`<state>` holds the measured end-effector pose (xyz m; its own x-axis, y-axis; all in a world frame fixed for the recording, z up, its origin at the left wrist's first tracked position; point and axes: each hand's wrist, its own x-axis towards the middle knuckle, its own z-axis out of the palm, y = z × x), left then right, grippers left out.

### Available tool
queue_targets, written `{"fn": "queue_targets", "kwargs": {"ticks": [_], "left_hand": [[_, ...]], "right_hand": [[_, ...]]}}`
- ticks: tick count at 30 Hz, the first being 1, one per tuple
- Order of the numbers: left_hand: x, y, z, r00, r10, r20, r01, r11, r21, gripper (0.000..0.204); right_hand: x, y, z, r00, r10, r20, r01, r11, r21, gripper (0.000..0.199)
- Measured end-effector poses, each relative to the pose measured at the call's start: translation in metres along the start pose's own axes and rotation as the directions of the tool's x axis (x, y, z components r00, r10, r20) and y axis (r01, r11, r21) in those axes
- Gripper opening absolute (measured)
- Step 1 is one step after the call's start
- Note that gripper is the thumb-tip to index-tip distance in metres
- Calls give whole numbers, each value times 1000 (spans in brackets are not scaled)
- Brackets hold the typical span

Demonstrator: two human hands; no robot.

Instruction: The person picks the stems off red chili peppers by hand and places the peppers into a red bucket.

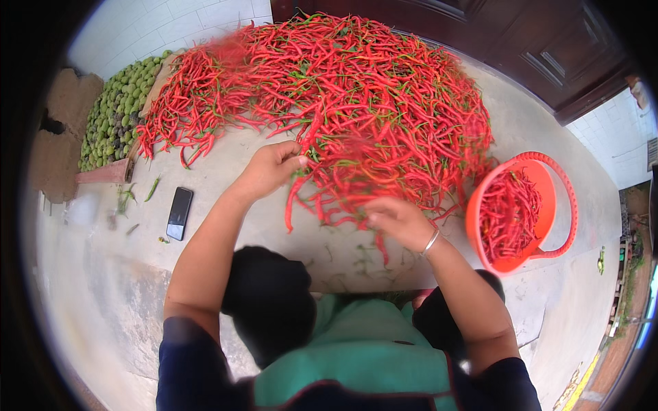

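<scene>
Red peppers (510,212) could spill if the spread right hand (406,225) jolts the three-o'clock bucket (546,195) while the left hand (272,166) pinches another.

Slender, curved red chili peppers (384,89), some showing green stems, lying heaped on floor (582,240) from ten to two o'clock, front edge straggling toward six. Basketed peppers (510,212) resting jumbled in red basket (554,195) at three o'clock.

Phone (179,214) at 9 o'clock. Green fruit (122,113) piled at 10. Tiled wall (171,31), 11. Brown door (524,58), 2. Yellow stripe (582,385), 4.
</scene>
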<state>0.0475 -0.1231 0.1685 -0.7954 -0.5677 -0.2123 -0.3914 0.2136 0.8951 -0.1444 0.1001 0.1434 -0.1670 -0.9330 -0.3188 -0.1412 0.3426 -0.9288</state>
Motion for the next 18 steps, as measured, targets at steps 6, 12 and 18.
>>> {"fn": "queue_targets", "kwargs": {"ticks": [6,12,18], "left_hand": [[-1,72,109,990,122,-71,-139,927,-347,14],[-2,74,155,993,118,23,-111,969,-219,15],[21,55,177,986,81,147,-35,955,-294,12]], "right_hand": [[-21,-30,-18,961,-269,-66,273,960,62,50],[-54,-4,-41,896,-402,-189,241,796,-555,20],[-65,20,-71,906,-355,-232,232,873,-429,17]]}}
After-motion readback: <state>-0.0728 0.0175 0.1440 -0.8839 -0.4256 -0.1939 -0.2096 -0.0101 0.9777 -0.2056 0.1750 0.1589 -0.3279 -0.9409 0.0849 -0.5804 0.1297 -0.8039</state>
